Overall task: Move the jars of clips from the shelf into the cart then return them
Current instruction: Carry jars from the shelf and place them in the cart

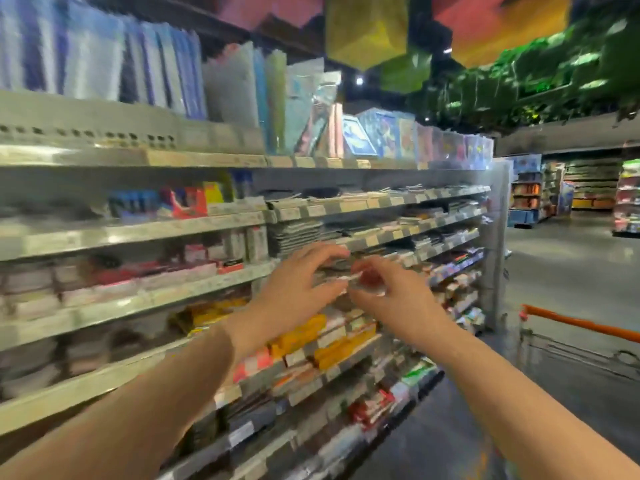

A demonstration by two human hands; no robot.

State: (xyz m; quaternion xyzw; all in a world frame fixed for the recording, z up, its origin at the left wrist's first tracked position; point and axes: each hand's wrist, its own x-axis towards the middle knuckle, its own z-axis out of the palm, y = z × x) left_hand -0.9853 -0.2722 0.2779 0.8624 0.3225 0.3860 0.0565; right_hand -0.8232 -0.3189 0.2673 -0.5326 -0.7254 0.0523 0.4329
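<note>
Shop shelving [138,233] stocked with stationery ran along the left of the aisle, blurred by motion. Both hands were raised before a middle shelf. Between them was a small clear jar [363,280] with reddish contents, grasped by the right hand [391,296] between thumb and curled fingers [379,268]. Just left of the jar, the left hand [298,285] had its fingers spread and arched; whether they touched it could not be determined. An orange-handled cart [575,322] stood well right of the fingers.

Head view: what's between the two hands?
In the head view, a small clear jar with reddish contents lies between the left hand and right hand, in front of the shelf.
</note>
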